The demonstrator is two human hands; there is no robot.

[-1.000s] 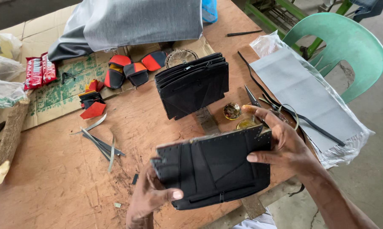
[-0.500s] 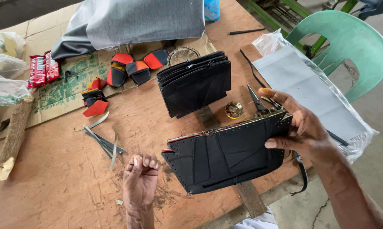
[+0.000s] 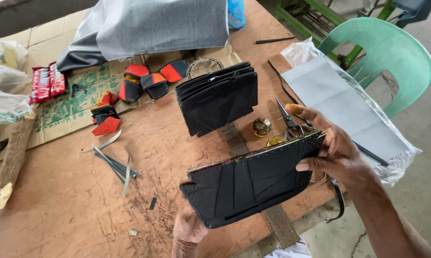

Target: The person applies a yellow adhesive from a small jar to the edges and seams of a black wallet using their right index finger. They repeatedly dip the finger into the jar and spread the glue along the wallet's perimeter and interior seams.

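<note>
A black leather purse panel [image 3: 253, 184] is held flat above the table's [image 3: 58, 215] near edge, its stitched face turned up for viewing: gripped at one end by the right hand [image 3: 332, 148], propped underneath by the left hand [image 3: 189, 227], whose fingers are hidden.

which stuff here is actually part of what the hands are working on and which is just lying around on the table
In hand:
black stitched panel, gripped at its right end by the right hand
left hand, under the panel's lower left corner

Lying about:
stack of black panels
scissors
red and black pieces
metal strips
grey cloth
green chair
red packets
</note>
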